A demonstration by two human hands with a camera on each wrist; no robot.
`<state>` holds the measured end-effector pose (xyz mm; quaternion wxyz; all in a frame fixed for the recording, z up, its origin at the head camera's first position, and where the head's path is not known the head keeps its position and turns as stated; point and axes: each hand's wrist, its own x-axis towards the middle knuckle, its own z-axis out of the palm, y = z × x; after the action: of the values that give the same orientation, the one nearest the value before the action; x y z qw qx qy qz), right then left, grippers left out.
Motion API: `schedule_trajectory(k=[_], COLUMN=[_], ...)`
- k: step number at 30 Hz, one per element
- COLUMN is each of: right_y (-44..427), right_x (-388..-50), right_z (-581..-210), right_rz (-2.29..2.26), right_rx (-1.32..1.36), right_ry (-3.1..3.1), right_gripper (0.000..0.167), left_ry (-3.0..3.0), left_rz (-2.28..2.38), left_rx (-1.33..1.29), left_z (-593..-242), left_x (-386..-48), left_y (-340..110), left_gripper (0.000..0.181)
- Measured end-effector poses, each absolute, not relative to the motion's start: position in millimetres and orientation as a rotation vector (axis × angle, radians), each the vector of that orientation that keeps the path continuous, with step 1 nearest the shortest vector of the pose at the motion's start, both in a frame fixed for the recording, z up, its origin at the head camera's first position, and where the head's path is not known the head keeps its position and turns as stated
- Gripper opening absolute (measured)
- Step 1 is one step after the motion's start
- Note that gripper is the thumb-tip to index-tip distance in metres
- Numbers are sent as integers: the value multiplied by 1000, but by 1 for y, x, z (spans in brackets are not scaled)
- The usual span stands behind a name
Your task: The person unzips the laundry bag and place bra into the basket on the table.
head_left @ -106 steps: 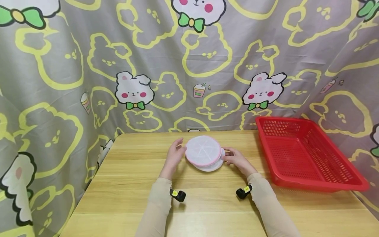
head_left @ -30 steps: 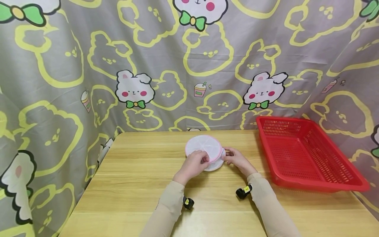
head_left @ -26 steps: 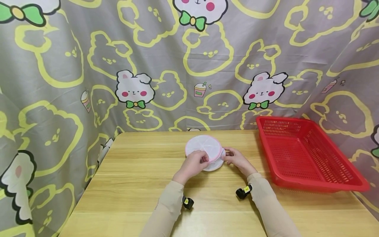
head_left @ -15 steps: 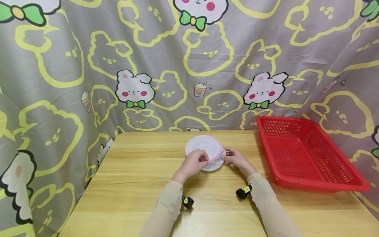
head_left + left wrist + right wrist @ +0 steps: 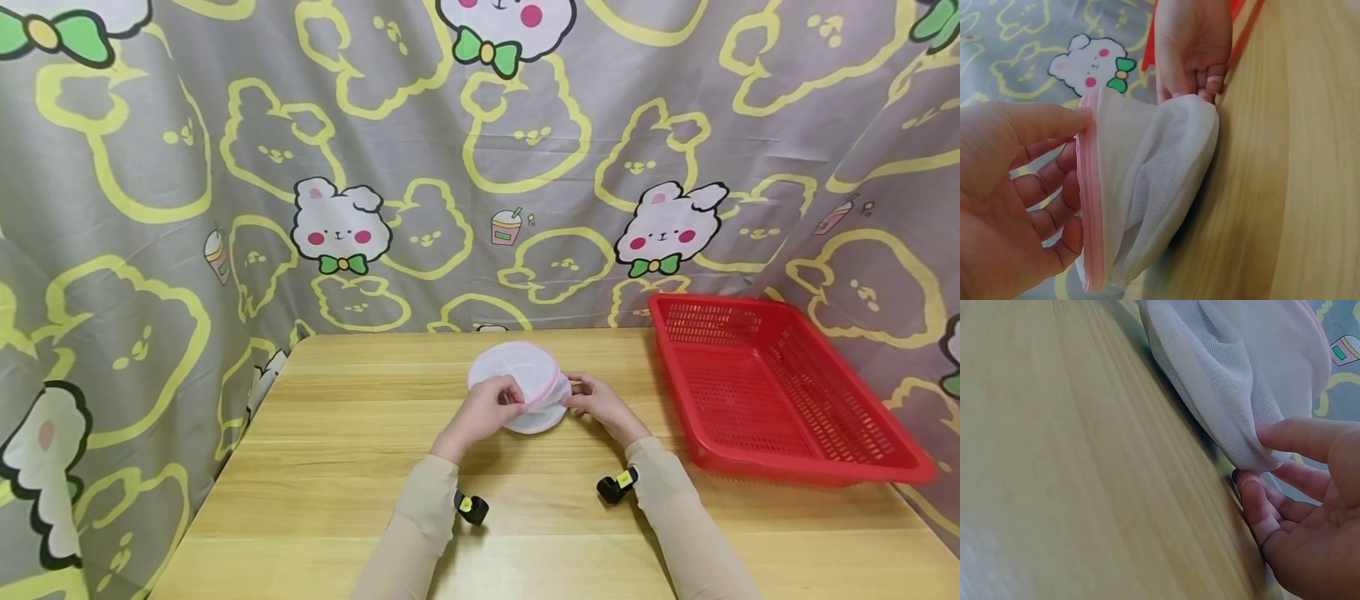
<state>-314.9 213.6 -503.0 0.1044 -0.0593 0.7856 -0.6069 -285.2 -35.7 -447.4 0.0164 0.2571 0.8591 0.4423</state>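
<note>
Patterned curtain (image 5: 420,150) fills the upper frame, wooden table (image 5: 360,400) spreads below, red basket (image 5: 810,471) sits at right, and here, mid-frame, is the white mesh bag (image 5: 528,371)! The left hand (image 5: 487,408) pinches its upper rim at the pink zip (image 5: 1090,200); the right hand (image 5: 600,404) pinches its lower edge. Looks like a steadying step; next calls for even grip, lest soft mesh fold.

Lower centre of the frame: left sleeve (image 5: 405,537) and right sleeve (image 5: 686,521) were pale beige, long, wrinkled near the cuffs. Left hand (image 5: 483,410) and right hand (image 5: 600,407) were bare. Each wrist wore a small black unit, left unit (image 5: 476,511) and right unit (image 5: 609,492), bearing a yellow label (image 5: 626,479); dark print on it, perhaps lettering, was too small to read.
</note>
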Motion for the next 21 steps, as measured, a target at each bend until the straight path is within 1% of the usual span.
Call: schedule_trajectory(k=[21], right_y=[211], right_x=[-316], right_z=[-505], right_rz=[-1769], right_rx=[-165], right_ry=[2386], right_gripper=[56], left_ry=[2676], left_rz=[1510], left_rx=[718], left_z=[-438], left_x=[-288], left_y=[-46], left_gripper=[9])
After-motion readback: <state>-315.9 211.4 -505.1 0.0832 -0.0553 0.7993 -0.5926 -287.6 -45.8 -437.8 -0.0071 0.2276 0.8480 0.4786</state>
